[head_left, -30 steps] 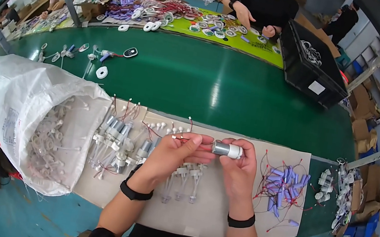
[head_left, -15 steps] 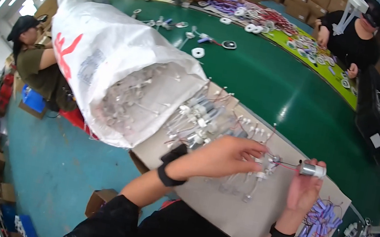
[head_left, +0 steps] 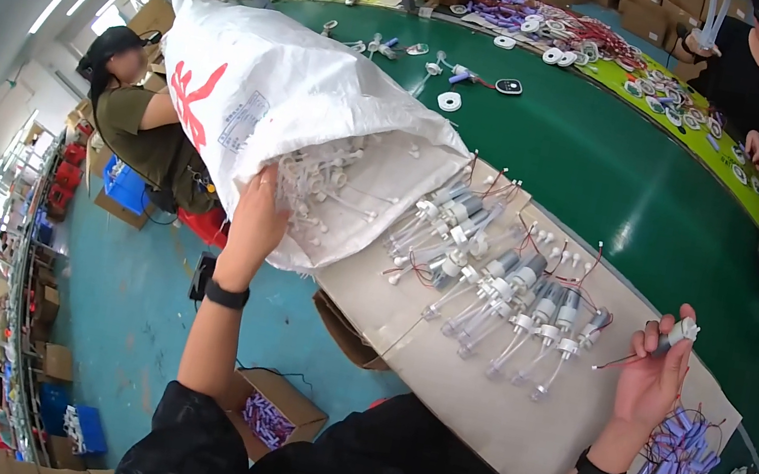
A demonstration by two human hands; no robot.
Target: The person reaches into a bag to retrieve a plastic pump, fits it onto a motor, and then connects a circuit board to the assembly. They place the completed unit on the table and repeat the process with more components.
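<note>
My right hand (head_left: pixel 654 372) is raised over the right end of the cardboard-topped table. Its fingers are closed round a small motor pump (head_left: pixel 677 335), a silver-grey cylinder with a white end and a thin red wire hanging from it. On the left, my left hand (head_left: pixel 257 226) reaches to the mouth of a large white woven sack (head_left: pixel 326 80); what its fingertips do there is hidden. Inside the sack lie many white plastic pump heads with clear tubes (head_left: pixel 314 175). Several assembled pumps (head_left: pixel 545 307) with grey motors, clear tubes and red wires lie in a row between my hands.
Purple batteries (head_left: pixel 682 453) with wires lie at the table's right end. A green conveyor surface (head_left: pixel 594 173) runs behind, carrying loose parts at its far side. A cardboard box (head_left: pixel 309 407) of purple batteries stands below. Co-workers sit at left and far right.
My left hand has left the parts near the right hand and moved left to the sack's mouth. The right hand still holds the motor pump, now tilted. The whole view has shifted.
</note>
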